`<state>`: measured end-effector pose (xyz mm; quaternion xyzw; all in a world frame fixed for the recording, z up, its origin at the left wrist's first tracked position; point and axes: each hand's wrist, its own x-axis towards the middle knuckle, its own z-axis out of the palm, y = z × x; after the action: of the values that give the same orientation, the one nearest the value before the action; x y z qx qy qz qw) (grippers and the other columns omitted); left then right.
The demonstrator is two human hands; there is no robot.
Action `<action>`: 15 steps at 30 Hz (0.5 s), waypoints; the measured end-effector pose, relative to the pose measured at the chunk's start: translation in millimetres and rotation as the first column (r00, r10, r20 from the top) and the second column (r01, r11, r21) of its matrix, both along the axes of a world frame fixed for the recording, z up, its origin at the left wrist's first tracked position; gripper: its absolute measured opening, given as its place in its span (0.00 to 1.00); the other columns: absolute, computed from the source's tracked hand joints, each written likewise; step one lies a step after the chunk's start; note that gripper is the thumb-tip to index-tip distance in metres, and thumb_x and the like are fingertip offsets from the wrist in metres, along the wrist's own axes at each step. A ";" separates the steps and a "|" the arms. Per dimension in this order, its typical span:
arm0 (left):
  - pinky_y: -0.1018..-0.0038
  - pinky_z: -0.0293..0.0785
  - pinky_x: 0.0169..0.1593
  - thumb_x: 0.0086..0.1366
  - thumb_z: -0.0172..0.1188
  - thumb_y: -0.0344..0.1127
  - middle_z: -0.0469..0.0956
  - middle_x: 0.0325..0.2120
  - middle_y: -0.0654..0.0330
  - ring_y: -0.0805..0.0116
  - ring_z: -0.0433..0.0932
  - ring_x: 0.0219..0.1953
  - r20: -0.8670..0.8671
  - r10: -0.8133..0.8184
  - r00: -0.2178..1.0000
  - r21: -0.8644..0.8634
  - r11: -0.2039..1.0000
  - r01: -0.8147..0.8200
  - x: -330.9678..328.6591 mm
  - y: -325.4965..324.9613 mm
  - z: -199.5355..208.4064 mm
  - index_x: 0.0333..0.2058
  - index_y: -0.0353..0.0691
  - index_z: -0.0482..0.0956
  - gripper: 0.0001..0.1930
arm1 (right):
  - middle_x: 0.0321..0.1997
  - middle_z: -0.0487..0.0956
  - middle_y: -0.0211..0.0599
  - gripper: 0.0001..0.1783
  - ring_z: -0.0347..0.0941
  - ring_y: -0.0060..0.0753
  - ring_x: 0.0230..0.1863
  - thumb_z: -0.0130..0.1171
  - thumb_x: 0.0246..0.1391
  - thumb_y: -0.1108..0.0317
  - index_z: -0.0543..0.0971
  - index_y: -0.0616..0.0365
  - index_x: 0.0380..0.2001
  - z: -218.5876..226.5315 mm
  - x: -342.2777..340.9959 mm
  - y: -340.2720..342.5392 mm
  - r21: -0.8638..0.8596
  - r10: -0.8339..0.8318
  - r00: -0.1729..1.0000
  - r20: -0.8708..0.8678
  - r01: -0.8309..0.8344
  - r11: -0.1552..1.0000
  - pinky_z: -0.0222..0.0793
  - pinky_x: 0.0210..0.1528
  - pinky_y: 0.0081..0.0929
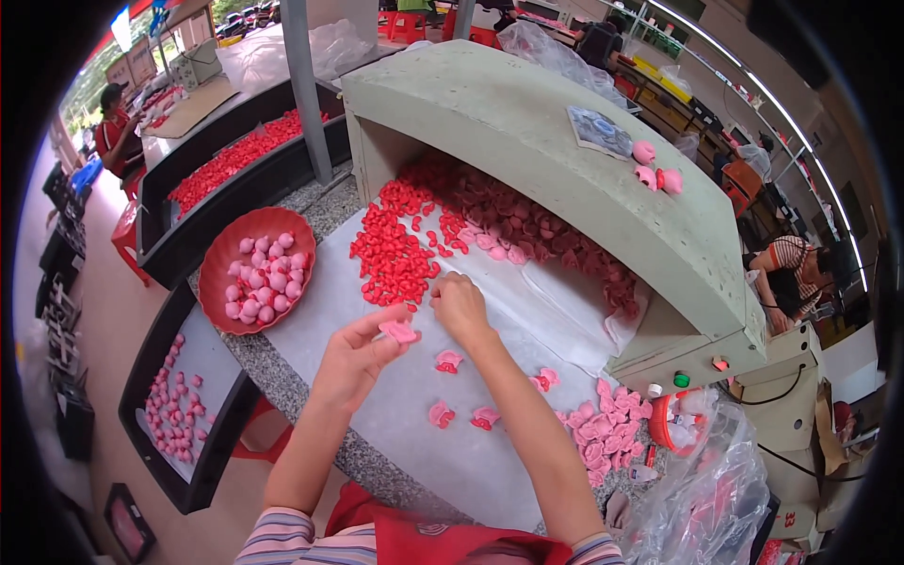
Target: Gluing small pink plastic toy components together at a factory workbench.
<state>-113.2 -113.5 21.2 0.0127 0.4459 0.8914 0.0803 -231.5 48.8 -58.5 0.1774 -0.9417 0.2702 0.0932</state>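
Note:
My left hand [353,361] is raised over the white sheet [377,443], pinching a small pink plastic piece [399,331] between thumb and fingers. My right hand [459,308] is at the near right edge of a pile of small red pieces [391,254]. Its fingers are curled together, and I cannot make out what they hold. Several pink pieces with red parts, one a pink piece [448,361], lie spread on the sheet around my right forearm. Further right is a heap of pink pieces [607,433].
A pale green hooded machine [527,122] arches over more red and pink pieces. A red bowl [215,282] of pink balls stands left, beside black trays [155,226] of parts. An orange basket [661,424] and clear plastic bag [702,480] sit right. Other people work further off.

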 end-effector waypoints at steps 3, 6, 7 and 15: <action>0.68 0.71 0.49 0.54 0.55 0.22 0.73 0.42 0.50 0.63 0.74 0.43 0.059 -0.049 0.997 0.086 0.995 0.044 22.4 8.6 -10.3 0.49 0.29 0.67 0.21 | 0.28 0.76 0.41 0.05 0.72 0.42 0.32 0.58 0.38 0.71 0.78 0.61 0.22 15.4 25.5 9.2 -0.087 -0.060 0.998 -0.005 0.060 0.994 0.68 0.36 0.34; 0.70 0.71 0.48 0.54 0.56 0.22 0.73 0.42 0.50 0.63 0.74 0.43 -0.039 -0.116 0.993 -0.001 0.993 0.116 30.1 27.2 -13.8 0.49 0.30 0.67 0.21 | 0.25 0.76 0.31 0.07 0.69 0.23 0.22 0.55 0.48 0.70 0.78 0.60 0.30 34.4 63.3 43.9 -0.499 -0.144 0.940 0.309 0.289 0.817 0.65 0.26 0.20; 0.70 0.71 0.48 0.54 0.56 0.22 0.73 0.42 0.50 0.63 0.74 0.43 -0.029 -0.118 0.993 0.012 0.993 0.118 34.0 30.7 -13.0 0.49 0.30 0.67 0.21 | 0.25 0.75 0.29 0.08 0.67 0.19 0.22 0.53 0.51 0.70 0.77 0.60 0.33 59.2 83.2 49.8 -0.602 -0.067 0.918 0.391 0.310 0.735 0.63 0.24 0.17; 0.75 0.72 0.45 0.54 0.56 0.21 0.71 0.44 0.49 0.66 0.73 0.43 -0.106 -0.209 0.972 -0.004 0.978 0.210 52.0 71.5 4.1 0.49 0.31 0.66 0.22 | 0.25 0.75 0.31 0.13 0.68 0.16 0.22 0.50 0.56 0.65 0.74 0.64 0.37 97.5 181.2 97.4 -0.843 0.398 0.756 0.519 0.531 0.090 0.61 0.18 0.14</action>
<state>-61.2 -42.0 25.3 0.1072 0.4427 0.8775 0.1500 -50.3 146.2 39.0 -0.0882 -0.4739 0.8663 -0.1314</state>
